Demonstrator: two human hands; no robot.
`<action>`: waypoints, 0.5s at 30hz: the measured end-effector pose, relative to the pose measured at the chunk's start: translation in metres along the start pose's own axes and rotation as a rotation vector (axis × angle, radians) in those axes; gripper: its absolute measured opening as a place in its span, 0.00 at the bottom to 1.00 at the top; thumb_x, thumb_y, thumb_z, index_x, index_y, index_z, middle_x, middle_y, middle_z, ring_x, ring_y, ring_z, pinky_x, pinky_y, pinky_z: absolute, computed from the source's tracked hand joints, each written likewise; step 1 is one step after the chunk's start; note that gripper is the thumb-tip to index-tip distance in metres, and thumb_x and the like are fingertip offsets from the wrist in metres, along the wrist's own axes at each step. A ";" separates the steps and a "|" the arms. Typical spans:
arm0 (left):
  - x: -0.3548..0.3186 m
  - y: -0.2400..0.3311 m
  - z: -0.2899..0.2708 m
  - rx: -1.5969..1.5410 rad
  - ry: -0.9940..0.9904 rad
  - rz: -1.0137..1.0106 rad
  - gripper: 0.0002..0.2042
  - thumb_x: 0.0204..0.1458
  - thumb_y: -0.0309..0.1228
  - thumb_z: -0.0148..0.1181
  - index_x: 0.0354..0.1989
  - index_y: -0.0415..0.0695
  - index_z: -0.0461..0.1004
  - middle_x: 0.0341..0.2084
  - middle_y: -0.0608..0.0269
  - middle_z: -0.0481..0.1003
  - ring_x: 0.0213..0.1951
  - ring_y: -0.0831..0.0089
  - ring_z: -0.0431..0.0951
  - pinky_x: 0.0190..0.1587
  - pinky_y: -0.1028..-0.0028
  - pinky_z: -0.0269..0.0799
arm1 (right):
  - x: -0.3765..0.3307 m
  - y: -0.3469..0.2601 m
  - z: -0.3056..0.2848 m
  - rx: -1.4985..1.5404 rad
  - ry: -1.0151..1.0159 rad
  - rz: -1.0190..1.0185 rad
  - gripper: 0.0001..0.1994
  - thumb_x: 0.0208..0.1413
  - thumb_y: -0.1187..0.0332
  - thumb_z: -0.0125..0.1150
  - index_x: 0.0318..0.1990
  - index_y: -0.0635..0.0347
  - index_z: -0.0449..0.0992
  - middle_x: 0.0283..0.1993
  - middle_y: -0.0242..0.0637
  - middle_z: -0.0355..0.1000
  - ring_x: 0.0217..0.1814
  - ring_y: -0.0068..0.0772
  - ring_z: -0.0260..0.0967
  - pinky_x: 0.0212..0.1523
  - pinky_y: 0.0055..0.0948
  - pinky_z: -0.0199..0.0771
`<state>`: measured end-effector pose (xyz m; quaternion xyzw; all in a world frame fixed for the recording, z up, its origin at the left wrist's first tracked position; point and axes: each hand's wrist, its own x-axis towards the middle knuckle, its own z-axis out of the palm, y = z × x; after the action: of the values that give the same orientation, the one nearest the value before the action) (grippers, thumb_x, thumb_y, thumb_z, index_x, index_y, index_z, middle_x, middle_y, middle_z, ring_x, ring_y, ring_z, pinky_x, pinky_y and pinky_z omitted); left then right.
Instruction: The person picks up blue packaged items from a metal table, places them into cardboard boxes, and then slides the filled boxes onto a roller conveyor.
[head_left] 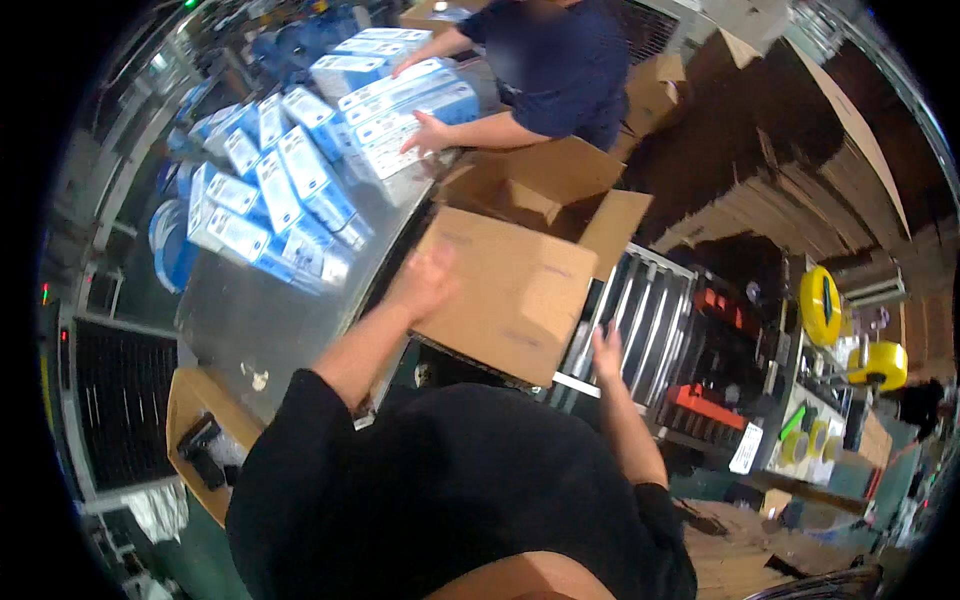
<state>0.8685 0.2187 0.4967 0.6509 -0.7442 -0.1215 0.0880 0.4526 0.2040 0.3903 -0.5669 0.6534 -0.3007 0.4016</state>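
Note:
A brown cardboard box (505, 305) stands in front of me with its top flaps raised, and its inside shows only in part. At its left side is my left hand (428, 282), blurred, the fingers seemingly stretched out against the cardboard or just over it; contact cannot be told. My right hand (607, 352) is apart from the box, by its right lower corner above the metal rollers (640, 320). Its fingers are spread and hold nothing. Across the box, a co-worker's hands (428, 135) rest on a row of blue-and-white cartons (415, 105).
More blue-and-white cartons (285, 190) stand on the metal table (270, 330) to the left. An open cardboard box (185, 410) with dark items sits at lower left. Yellow tape dispensers (820, 305) are at the right, beyond red-orange parts (705, 405). Stacked cardboard (800, 200) fills the far right.

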 end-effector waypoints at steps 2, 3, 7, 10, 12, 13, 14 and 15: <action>0.044 -0.069 0.001 -0.335 0.032 -0.466 0.38 0.59 0.57 0.40 0.68 0.38 0.51 0.68 0.47 0.51 0.70 0.53 0.45 0.70 0.56 0.39 | 0.008 0.082 0.064 0.066 -0.101 0.332 0.40 0.55 0.46 0.60 0.66 0.66 0.55 0.68 0.53 0.54 0.70 0.51 0.51 0.67 0.40 0.51; 0.053 -0.087 0.010 -0.442 -0.009 -0.466 0.39 0.58 0.59 0.39 0.69 0.39 0.49 0.69 0.48 0.49 0.71 0.53 0.43 0.71 0.57 0.37 | 0.000 0.111 0.085 0.182 -0.117 0.473 0.42 0.53 0.44 0.61 0.66 0.67 0.56 0.67 0.51 0.55 0.70 0.50 0.52 0.66 0.40 0.52; 0.025 -0.088 0.011 -0.611 -0.004 -0.540 0.39 0.59 0.62 0.36 0.71 0.46 0.46 0.72 0.54 0.40 0.72 0.56 0.34 0.71 0.60 0.30 | -0.045 0.082 0.018 0.424 -0.416 0.636 0.26 0.51 0.59 0.67 0.55 0.58 0.67 0.39 0.33 0.71 0.39 0.28 0.66 0.31 0.32 0.63; 0.005 -0.080 0.043 -1.407 -0.029 -0.461 0.34 0.60 0.59 0.39 0.68 0.49 0.57 0.68 0.61 0.53 0.68 0.64 0.50 0.69 0.63 0.43 | -0.067 0.040 -0.088 0.560 -0.236 0.151 0.32 0.51 0.68 0.64 0.64 0.61 0.59 0.59 0.38 0.66 0.60 0.35 0.64 0.61 0.36 0.64; 0.004 -0.046 0.032 -1.936 -0.262 -0.690 0.35 0.58 0.61 0.43 0.66 0.48 0.60 0.62 0.60 0.64 0.61 0.66 0.64 0.63 0.63 0.57 | -0.075 -0.029 -0.120 0.674 -0.031 0.121 0.36 0.52 0.69 0.63 0.68 0.59 0.52 0.61 0.43 0.62 0.62 0.37 0.62 0.63 0.37 0.63; 0.004 -0.039 0.028 -2.065 -0.247 -0.364 0.36 0.58 0.61 0.42 0.66 0.47 0.59 0.64 0.59 0.61 0.62 0.65 0.63 0.62 0.63 0.57 | -0.072 -0.062 -0.118 0.746 -0.101 0.004 0.37 0.52 0.71 0.62 0.68 0.59 0.51 0.61 0.44 0.63 0.62 0.36 0.62 0.62 0.37 0.65; -0.002 -0.044 0.032 -1.807 -0.147 -0.477 0.36 0.58 0.61 0.42 0.67 0.47 0.58 0.65 0.59 0.60 0.62 0.63 0.62 0.63 0.62 0.56 | -0.073 -0.115 -0.098 0.653 -0.120 0.005 0.38 0.50 0.72 0.64 0.68 0.59 0.52 0.61 0.43 0.63 0.62 0.36 0.62 0.61 0.37 0.66; -0.002 -0.053 0.031 -1.543 -0.052 -0.576 0.36 0.59 0.61 0.41 0.67 0.47 0.57 0.65 0.58 0.58 0.63 0.62 0.62 0.64 0.61 0.55 | -0.075 -0.157 -0.073 0.563 -0.135 -0.001 0.38 0.49 0.72 0.66 0.68 0.58 0.53 0.61 0.42 0.63 0.61 0.36 0.62 0.60 0.38 0.66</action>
<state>0.9099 0.2165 0.4511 0.5698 -0.2574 -0.6314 0.4586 0.4705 0.2453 0.5736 -0.4523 0.5157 -0.4322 0.5854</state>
